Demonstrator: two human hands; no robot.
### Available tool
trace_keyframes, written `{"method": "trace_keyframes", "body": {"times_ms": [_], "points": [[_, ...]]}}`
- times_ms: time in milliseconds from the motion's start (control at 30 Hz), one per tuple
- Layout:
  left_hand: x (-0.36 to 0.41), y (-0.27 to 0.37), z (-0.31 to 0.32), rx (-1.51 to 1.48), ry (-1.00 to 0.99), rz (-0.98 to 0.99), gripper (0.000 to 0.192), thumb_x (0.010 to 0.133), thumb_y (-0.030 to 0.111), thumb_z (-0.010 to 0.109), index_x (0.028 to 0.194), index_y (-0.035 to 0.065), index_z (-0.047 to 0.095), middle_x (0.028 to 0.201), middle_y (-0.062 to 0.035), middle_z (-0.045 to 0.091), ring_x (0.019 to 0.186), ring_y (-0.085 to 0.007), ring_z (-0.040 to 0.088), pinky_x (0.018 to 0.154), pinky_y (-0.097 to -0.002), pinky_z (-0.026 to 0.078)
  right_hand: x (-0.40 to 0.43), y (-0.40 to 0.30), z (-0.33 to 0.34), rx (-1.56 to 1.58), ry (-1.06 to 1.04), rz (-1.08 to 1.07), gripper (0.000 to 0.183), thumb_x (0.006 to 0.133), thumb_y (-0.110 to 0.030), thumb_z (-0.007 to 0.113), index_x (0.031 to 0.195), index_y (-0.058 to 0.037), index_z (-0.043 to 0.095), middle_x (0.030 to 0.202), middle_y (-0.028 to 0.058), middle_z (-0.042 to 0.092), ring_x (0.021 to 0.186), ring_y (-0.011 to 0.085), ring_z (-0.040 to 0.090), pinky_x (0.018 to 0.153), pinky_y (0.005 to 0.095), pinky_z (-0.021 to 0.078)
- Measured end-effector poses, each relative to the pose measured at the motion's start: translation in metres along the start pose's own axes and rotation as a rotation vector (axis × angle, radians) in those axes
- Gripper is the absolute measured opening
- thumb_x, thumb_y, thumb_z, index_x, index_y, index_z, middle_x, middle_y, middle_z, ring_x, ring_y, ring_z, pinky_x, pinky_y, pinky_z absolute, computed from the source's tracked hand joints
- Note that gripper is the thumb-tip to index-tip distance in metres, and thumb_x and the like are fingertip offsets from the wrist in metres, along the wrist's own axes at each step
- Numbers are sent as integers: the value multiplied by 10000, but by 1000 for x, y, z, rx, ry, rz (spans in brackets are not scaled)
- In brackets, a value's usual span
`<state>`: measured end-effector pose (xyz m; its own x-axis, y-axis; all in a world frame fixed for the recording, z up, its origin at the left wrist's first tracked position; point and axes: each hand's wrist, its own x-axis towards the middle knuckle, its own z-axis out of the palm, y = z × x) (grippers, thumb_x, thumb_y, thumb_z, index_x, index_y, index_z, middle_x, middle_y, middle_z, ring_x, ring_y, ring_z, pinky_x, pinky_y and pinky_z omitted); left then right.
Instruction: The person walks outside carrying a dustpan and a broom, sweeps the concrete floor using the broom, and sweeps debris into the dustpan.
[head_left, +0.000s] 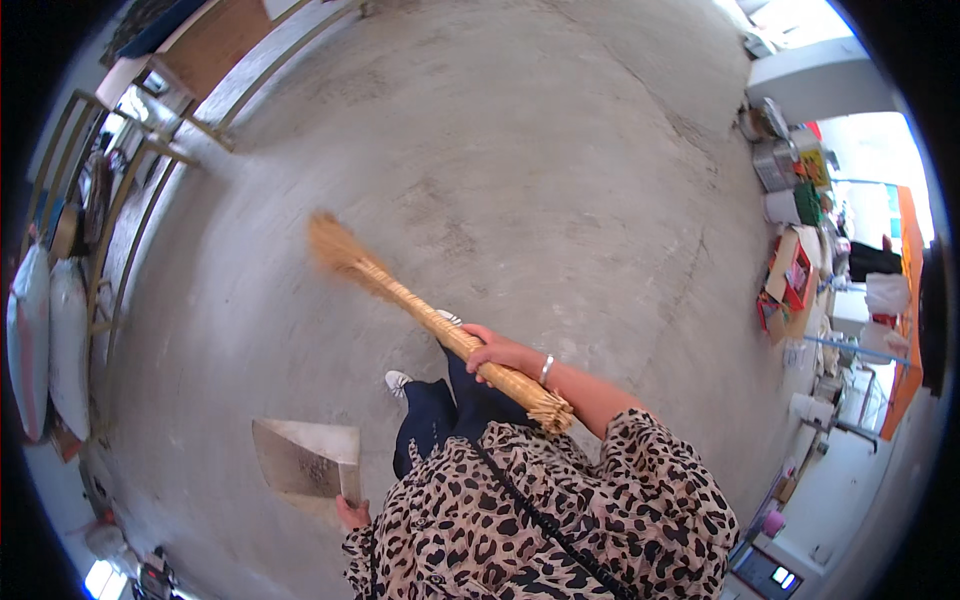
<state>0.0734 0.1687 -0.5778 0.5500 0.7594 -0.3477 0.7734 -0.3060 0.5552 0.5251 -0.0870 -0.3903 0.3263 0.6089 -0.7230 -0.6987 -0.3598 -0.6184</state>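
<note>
My right hand (495, 356) grips the bound handle of a straw broom (427, 313). The broom slants up and left across the view, its fanned bristles blurred over the concrete floor (525, 187). Whether the bristles touch the floor I cannot tell. Down at the left, my left hand (352, 514) is closed on the short handle of a dustpan (304, 465). Dark specks and stains mark the pan's inner face. It is held beside my left leg, with its wide side away from my hand.
Two full white sacks (69, 345) stand at the left beside a wooden frame (112, 247). A bench-like wooden piece (214, 49) is at upper left. Along the right side are boxes (791, 277), buckets (780, 208) and other clutter. Dark smudges mark the floor ahead.
</note>
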Motion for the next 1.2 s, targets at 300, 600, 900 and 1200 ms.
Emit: {"method": "trace_keyframes", "body": {"times_ms": [300,600,900,1200], "points": [[-21,-40,-14,-97,-88,-243,561,517,113,732,1010,3,488,907,-150,543,821,-286,529,725,-388,423,-5,20,-107,2,566,-215,581,640,-47,628,1160,-67,370,722,99,512,478,180,537,399,307,463],[-25,8,-29,-147,31,-113,529,515,114,720,982,13,495,832,-133,558,768,-284,530,706,-386,424,-50,-25,-267,321,814,-402,122,668,-134,593,735,-55,528,568,58,529,466,182,525,428,312,446],[5,70,-76,-337,-71,-58,489,486,-27,702,931,3,502,829,-105,566,776,-227,535,747,-334,422,13,-35,-291,150,796,-519,91,671,-103,615,658,-77,529,623,54,535,507,177,528,455,310,430],[34,84,-89,-91,-73,-46,385,524,28,704,841,5,486,758,-133,548,718,-251,522,671,-350,423,111,-51,-194,47,666,-234,600,582,-54,646,1047,-31,266,796,133,463,607,219,534,459,338,460]]}}
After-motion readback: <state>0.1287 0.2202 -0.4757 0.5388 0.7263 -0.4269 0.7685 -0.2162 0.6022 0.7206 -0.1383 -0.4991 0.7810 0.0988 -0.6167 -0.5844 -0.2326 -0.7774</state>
